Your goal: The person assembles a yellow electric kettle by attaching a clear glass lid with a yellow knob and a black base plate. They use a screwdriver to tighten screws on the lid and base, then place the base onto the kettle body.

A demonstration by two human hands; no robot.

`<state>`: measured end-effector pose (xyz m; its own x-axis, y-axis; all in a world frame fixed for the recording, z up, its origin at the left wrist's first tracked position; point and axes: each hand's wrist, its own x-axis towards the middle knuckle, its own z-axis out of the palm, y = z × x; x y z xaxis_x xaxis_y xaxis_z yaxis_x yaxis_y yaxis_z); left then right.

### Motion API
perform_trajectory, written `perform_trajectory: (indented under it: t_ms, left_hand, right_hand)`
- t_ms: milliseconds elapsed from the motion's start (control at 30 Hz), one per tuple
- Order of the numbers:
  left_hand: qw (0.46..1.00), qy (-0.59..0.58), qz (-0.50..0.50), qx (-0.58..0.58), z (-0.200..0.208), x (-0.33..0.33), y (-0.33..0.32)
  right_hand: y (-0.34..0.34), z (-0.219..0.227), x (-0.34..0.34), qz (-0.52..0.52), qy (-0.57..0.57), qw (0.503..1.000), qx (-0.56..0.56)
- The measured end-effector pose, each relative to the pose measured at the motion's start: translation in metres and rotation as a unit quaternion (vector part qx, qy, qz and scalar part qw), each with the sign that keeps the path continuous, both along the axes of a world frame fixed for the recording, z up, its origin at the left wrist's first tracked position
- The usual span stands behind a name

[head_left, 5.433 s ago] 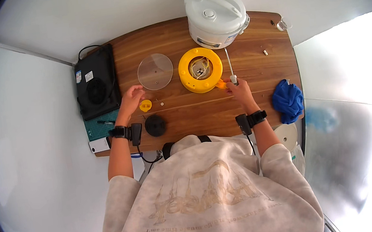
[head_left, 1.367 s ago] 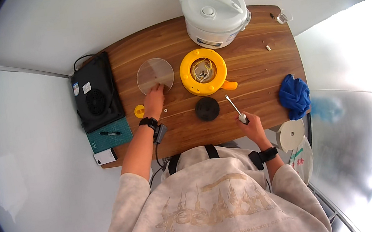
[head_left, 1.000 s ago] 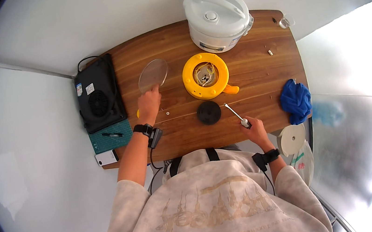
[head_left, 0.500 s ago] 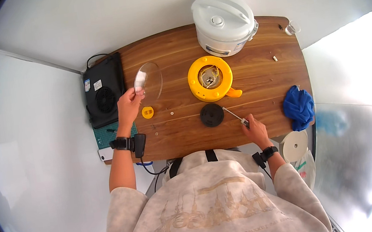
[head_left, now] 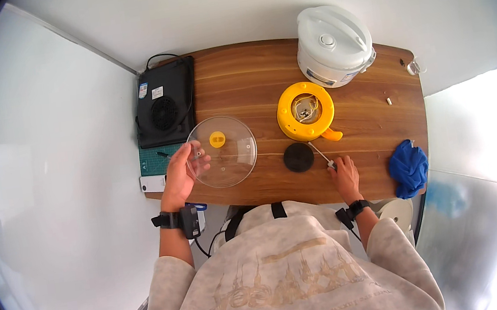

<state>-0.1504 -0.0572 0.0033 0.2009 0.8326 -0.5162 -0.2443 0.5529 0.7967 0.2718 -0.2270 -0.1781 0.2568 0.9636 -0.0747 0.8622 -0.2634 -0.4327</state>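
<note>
Nearest the bench's (head_left: 384, 182) near edge, right of its middle, the right hand (head_left: 346, 178) lies palm down, fingers loosely bent over the handle of the screwdriver (head_left: 330, 163); how firmly it grips, I cannot tell. The shaft points away and leftward, its tip near the rim of the black disc (head_left: 298, 158), a dark, flat round piece; contact there is unclear. Toward the near left corner, the left hand (head_left: 180, 171) is partly closed on the left rim of the clear disc (head_left: 234, 162), thumb at the edge, fingers showing through from behind. The clear disc sits over the bench's left part, a yellow knob (head_left: 217, 139) visible through it. Judgement on handling: thin, stiff and probably light; glass or plastic not determinable, so treat as breakable at the edge. The smooth face is likely slippery; a pinch on one rim may let it swing, and opposite rims look the best hold, clear of the small round marks near its edge. Farther off, right of centre, stands the yellow ring housing (head_left: 290, 126) with loose wires inside; its stubby handle would give a firmer grip. At the far edge: the white cooker (head_left: 340, 42).
</note>
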Motion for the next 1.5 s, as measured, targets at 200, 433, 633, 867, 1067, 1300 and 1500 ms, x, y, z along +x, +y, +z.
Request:
perform_trajectory:
  t_ms: [200,433,633,867,1067,1300,1500]
  left_hand:
    - [0.998,-0.004,0.062,0.002,-0.008,-0.021,-0.014]
    - [0.990,-0.049,0.131,-0.035,-0.016,-0.066,-0.010]
    - [0.992,-0.057,0.101,-0.043,-0.017,-0.080,-0.005]
    - [0.991,-0.064,0.099,-0.062,-0.037,-0.111,-0.001]
    - [0.989,-0.079,0.099,-0.075,-0.051,-0.133,0.006]
    - [0.992,-0.059,0.064,-0.088,-0.054,-0.150,0.018]
    - [0.994,-0.077,0.003,-0.074,-0.063,-0.155,0.021]
  right_hand:
    - [0.000,0.000,-0.001,0.008,0.005,1.000,-0.020]
    - [0.002,0.004,-0.005,-0.007,-0.003,0.999,-0.043]
    - [0.003,0.008,-0.018,-0.034,-0.013,0.998,-0.054]
    - [0.007,0.002,-0.017,-0.051,-0.031,0.993,-0.098]
    - [0.008,0.007,-0.023,-0.080,-0.030,0.985,-0.151]
    - [0.010,0.011,-0.041,-0.091,-0.144,0.982,-0.079]
    - [0.036,0.034,-0.064,-0.066,-0.080,0.994,-0.021]
